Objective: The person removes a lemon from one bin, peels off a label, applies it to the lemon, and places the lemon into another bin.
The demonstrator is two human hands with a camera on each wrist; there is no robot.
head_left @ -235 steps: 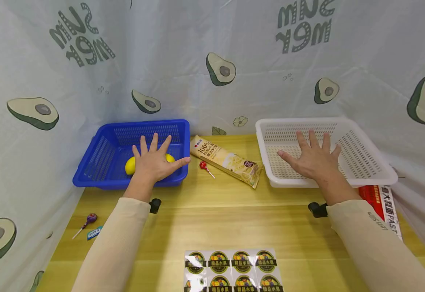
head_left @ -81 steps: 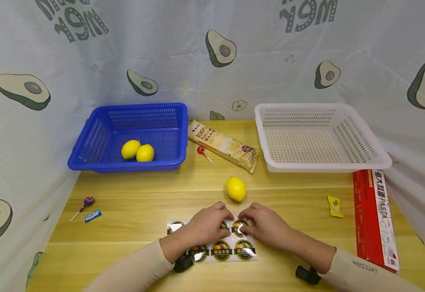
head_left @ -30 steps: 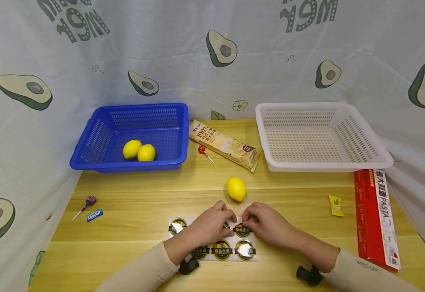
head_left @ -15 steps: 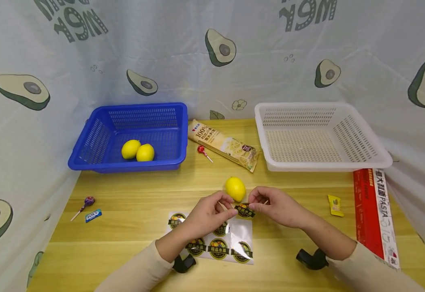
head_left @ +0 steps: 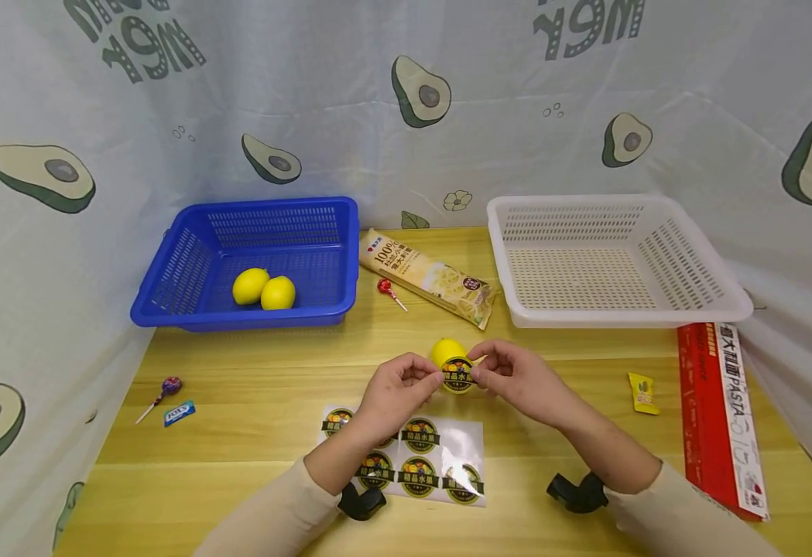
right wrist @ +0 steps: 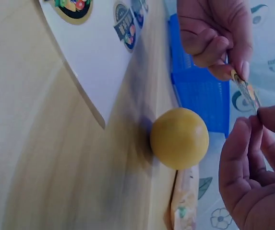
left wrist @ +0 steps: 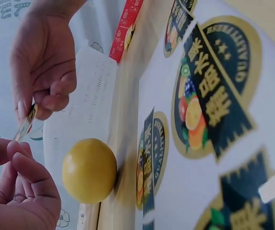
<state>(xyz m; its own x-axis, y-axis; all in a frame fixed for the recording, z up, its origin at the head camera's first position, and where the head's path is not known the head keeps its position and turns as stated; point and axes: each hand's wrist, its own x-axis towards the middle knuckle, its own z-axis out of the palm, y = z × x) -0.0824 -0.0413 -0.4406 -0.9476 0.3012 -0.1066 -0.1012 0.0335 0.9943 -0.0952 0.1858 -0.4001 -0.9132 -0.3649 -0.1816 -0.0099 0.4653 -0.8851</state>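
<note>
Between my two hands is a round fruit-label sticker (head_left: 458, 375), dark with a gold rim and printed fruit. My left hand (head_left: 397, 391) pinches its left edge and my right hand (head_left: 522, 383) pinches its right edge. In the head view the sticker overlaps a yellow lemon (head_left: 447, 350) on the table. Both wrist views show the lemon (left wrist: 89, 171) standing apart from the fingers, with the sticker (right wrist: 245, 90) held edge-on above the table. Nearer me lies the sticker sheet (head_left: 460, 441), with a bare spot at its upper right; my left forearm hides part of it.
A blue basket (head_left: 252, 319) with two lemons (head_left: 278, 293) stands back left, a white basket (head_left: 628, 317) back right. Between them lie a pasta packet (head_left: 429, 278) and a red lollipop (head_left: 385, 286). A red pasta box (head_left: 715, 418) and yellow wrapped candy (head_left: 643, 393) lie right; a purple lollipop (head_left: 171, 385) left.
A lemon came onto the table after the earliest frame. A sticker has come off the sheet's upper right, and both hands have raised it forward, over the lemon in the head view.
</note>
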